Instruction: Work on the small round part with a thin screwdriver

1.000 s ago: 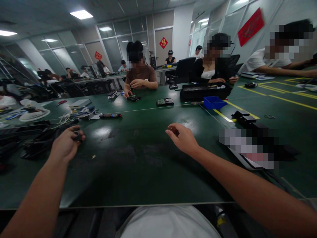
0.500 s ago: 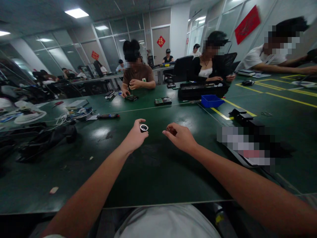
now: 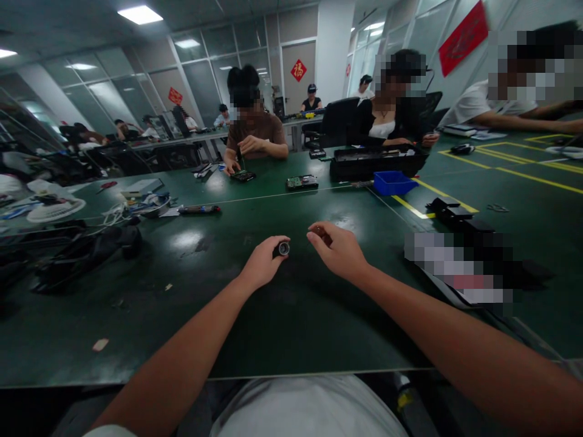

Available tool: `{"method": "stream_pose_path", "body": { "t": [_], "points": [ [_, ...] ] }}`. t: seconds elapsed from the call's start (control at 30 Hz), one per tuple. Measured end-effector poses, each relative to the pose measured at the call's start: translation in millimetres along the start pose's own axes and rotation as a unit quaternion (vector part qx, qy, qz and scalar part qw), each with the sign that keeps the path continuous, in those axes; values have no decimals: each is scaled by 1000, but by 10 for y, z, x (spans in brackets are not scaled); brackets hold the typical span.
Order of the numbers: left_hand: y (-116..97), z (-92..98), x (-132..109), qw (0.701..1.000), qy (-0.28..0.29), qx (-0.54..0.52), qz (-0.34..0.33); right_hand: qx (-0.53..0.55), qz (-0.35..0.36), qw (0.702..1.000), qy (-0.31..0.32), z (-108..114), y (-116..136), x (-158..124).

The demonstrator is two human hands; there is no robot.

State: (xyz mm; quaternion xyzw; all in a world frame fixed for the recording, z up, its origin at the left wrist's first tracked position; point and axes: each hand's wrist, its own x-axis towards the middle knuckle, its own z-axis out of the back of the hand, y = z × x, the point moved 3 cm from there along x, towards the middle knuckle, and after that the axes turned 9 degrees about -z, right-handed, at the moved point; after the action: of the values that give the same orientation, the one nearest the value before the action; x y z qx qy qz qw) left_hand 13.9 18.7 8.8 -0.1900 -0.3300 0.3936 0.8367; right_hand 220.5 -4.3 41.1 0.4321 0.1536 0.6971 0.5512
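At the far left of the green worktop (image 3: 291,331) sits a white round thing (image 3: 57,210), and nearer lies a limp black thing (image 3: 91,258) that is too dark to name. A pale scrap (image 3: 100,345) lies close to the front edge. Further along come a tangle of white cables (image 3: 116,213), a flat white box (image 3: 141,188) and a dark pen-shaped tool (image 3: 199,210). Across the worktop a person in a brown top (image 3: 259,133) bends over a green circuit board (image 3: 243,176). In front, the left hand (image 3: 259,264) is partly closed, thumb and fingers around a short black cylinder (image 3: 283,249), whose round, ringed end points toward the right hand (image 3: 341,249). Beyond the cylinder lies a second circuit board (image 3: 302,182). The right hand is near but apart from the cylinder, fingers curled and thumb forward; whether it has hold of anything small, I cannot tell. To its right, further off, are a long black case (image 3: 378,165) and a blue tray (image 3: 394,184), then a stepped black part (image 3: 455,217) and a blurred-out sheet (image 3: 455,267)
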Motion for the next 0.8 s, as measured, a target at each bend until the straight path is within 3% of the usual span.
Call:
{"method": "stream_pose_path", "body": {
  "t": [0.23, 0.47, 0.8],
  "points": [
    [29, 23, 30, 999, -43, -7, 19, 148, 6, 989, -24, 33, -43, -56],
    [4, 20, 25, 999, -30, -6, 9, 134, 5, 991, 11, -20, -15, -53],
    [-1, 18, 29, 1000, -24, -2, 7, 153, -13, 988, 13, -46, -71, -37]
  ]
}}
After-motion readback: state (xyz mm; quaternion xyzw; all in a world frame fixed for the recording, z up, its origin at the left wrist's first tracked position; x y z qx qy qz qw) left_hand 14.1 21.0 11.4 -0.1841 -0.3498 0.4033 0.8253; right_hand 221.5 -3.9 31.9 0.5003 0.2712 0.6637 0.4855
